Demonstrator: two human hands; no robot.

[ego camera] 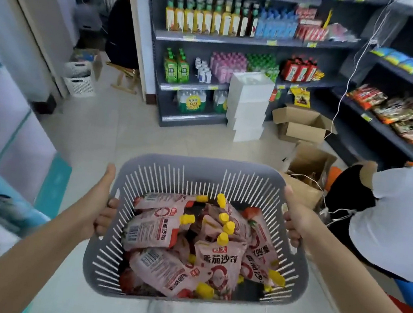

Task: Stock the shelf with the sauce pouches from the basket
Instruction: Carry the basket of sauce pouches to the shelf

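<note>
I am carrying the grey slatted plastic basket (209, 164) at waist height, one hand on each side. My left hand (100, 205) is closed over the left rim, thumb up along the outside and fingers curled through the handle slot; my right hand (294, 220) grips the right rim the same way. Inside lies a loose heap of pink sauce pouches with yellow screw caps (188, 246), some face up, some showing the barcode side, caps pointing every way.

I judge this to be the carry step: no pouch has left the basket, and both hands are taken up with it. Ahead stands the dark grey metal shelving (241, 42) with bottles in rows, and more shelves run along the right with flat snack packets. I cannot tell which bay is meant for the pouches.

Between me and the shelves sit a stack of white boxes (249, 104) and open brown cardboard cartons (301, 126), and a crouching person in a white top (401, 221) is close on the right. Next I need to walk around those, set the basket down or rest it on one arm, and free a hand to pick a pouch.
</note>
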